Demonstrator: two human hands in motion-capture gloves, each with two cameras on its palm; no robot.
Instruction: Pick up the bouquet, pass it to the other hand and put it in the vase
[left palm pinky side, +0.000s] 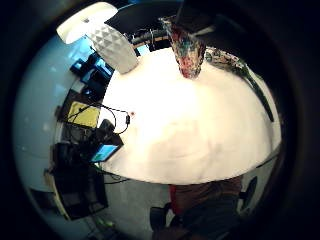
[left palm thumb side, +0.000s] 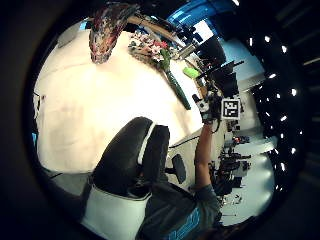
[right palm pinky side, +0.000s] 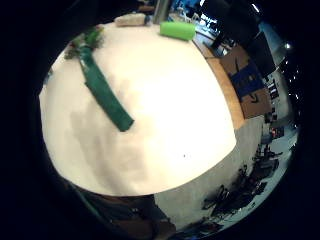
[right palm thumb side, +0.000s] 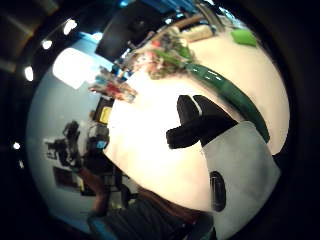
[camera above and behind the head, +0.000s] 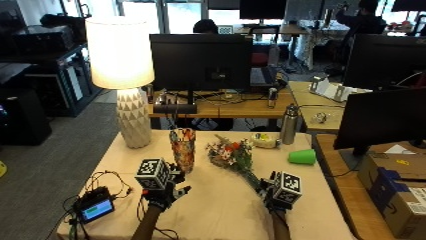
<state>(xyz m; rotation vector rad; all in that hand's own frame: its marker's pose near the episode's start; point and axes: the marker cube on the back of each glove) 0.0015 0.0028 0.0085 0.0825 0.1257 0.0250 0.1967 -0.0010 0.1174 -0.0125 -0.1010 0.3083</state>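
Green-wrapped bouquet (camera above and behind the head: 234, 159) lies stem toward my right hand (camera above and behind the head: 278, 196), the nearer one; vase (camera above and behind the head: 182, 149) by left hand (camera above and behind the head: 162, 191). Both hands' fingers released, grasping nothing.

right hand (right palm thumb side: 200, 125): fingers straight, over table (right palm thumb side: 150, 155) | bouquet (right palm thumb side: 200, 75): lying on table just beyond fingertips, untouched | vase (right palm thumb side: 112, 89): further off on table

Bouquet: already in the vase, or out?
Out. The bouquet lies flat on the table, beside the upright vase.
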